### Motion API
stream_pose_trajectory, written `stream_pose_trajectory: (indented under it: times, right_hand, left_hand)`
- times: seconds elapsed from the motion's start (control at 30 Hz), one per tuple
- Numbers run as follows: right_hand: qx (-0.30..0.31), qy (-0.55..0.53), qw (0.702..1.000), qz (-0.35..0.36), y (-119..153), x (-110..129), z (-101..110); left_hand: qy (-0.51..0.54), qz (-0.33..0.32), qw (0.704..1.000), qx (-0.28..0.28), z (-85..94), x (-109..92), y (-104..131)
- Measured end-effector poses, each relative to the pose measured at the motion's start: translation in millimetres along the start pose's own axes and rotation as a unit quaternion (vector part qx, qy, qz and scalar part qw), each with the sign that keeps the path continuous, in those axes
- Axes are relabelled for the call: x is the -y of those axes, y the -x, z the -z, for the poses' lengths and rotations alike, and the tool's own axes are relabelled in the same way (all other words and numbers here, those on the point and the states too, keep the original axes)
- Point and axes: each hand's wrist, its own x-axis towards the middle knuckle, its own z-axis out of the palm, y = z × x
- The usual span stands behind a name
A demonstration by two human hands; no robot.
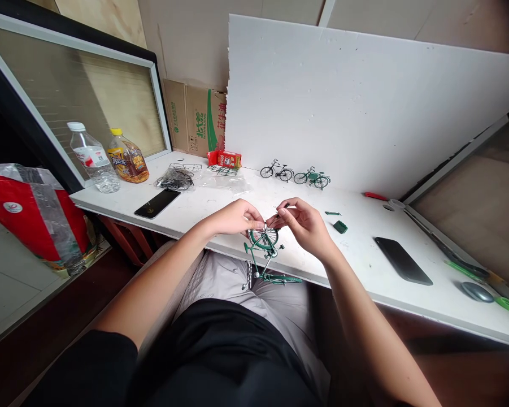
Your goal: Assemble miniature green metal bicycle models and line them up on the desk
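Note:
A small green model bicycle [266, 260] hangs over the table's front edge, tilted, with one wheel up between my hands and the handlebar end down over my lap. My left hand [240, 217] is closed on it at the upper wheel, thumb and fingers pinching near the rim. Close beside it, my right hand [305, 225] pinches a thin dark rod-like piece [283, 210] whose lower end points at the wheel. Its exact kind is too small to make out. On the table to the right lie a small green box-shaped part [340, 226] and a thin green strip [333, 213].
Two finished-looking model bicycles, one black [277, 170] and one green [312, 177], stand by the white board [364, 107]. Left are two bottles, a phone [158, 203], and bagged black parts [174, 178]. Another phone [402, 260] and a mouse-like object [477, 291] lie right.

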Motion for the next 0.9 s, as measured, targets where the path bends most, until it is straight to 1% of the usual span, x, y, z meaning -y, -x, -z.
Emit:
stream_pose_trajectory:
  times: [0.3,0.5,0.7,0.83,0.9]
  right_hand:
    - [0.008,0.044,0.999,-0.010,2,4,-1]
    - [0.009,0.061,0.998,-0.005,4,5,-2]
    - [-0.021,0.130,0.991,0.035,6,8,0]
    - [-0.053,0.162,0.983,0.072,9,6,-2]
    - [-0.058,0.184,0.978,0.083,10,5,-3]
  left_hand:
    - [-0.007,-0.009,1.000,0.002,-1.0,1,-1]
    - [-0.015,-0.003,1.000,-0.002,-1.5,0,-1]
    - [-0.018,-0.008,1.000,-0.010,-0.2,-1,-1]
    - [-0.018,-0.013,1.000,-0.008,-1.0,-3,0]
    - [-0.018,-0.014,1.000,-0.008,-1.6,-3,1]
